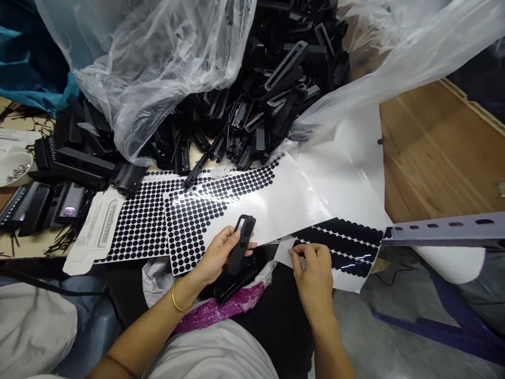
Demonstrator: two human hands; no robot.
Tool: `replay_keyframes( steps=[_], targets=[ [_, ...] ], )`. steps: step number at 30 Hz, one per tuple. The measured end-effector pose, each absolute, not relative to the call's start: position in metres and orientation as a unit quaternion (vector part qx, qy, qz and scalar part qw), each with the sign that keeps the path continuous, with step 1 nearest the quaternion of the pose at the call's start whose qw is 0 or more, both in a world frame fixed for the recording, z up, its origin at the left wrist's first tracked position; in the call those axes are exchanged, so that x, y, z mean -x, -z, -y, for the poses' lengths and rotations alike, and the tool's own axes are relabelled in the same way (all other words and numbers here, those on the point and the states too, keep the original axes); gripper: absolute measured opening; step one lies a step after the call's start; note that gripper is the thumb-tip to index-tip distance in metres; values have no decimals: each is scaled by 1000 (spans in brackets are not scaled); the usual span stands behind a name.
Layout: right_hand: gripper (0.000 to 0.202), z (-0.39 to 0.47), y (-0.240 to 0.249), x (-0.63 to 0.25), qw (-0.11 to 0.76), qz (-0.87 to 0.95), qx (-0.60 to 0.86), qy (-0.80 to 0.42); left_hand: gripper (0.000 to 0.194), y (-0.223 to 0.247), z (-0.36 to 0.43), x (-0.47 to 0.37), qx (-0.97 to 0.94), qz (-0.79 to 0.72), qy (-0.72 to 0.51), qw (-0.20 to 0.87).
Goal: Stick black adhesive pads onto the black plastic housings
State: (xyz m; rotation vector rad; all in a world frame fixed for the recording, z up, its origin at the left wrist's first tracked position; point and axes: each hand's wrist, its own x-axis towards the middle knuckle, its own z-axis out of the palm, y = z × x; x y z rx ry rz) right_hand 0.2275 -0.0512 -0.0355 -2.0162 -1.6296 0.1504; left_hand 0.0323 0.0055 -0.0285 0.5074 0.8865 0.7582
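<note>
Your left hand [216, 255], a thin gold bangle [177, 301] on its wrist, reaches in from the lower left and closes around a long black slotted plastic part [241, 243], held tilted with its slotted end up, over your lap. Your right hand [313, 276] lies palm down, thumb and forefinger pinching at the edge of a small white backing sheet of round black stickers [347, 247]. Just below the part lie a glossy black piece and crumpled magenta plastic [232, 304]. Beyond, larger glossy white sticker sheets [205, 210] cover the table. Farthest back, a heap of black plastic parts [260, 105] spills from a clear plastic bag [158, 68].
</note>
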Motion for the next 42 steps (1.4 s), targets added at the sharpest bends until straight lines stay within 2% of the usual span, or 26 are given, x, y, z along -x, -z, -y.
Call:
replay_keyframes(
  steps=[5, 11, 14, 19, 22, 42],
  targets=[
    [19, 49, 38, -229, 298, 590, 750, -28, 28, 34, -6, -32, -236, -407, -340, 814],
    [10, 47, 26, -228, 307, 590, 745, -57, 28, 33, -8, -32, -230, -401, -347, 816],
    [9, 50, 16, -220, 351, 572, 726, -151, 26, 31, -7, -33, -229, -391, -347, 821],
    [12, 43, 7, -193, 454, 449, 650, -411, 24, 26, -4, -32, -228, -377, -323, 838],
    [17, 33, 4, -178, 498, 395, 610, -472, 28, 25, -2, -29, -237, -361, -307, 848],
    [20, 23, 3, -176, 482, 391, 607, -497, 32, 21, 2, -22, -278, -378, -281, 837]
  ],
)
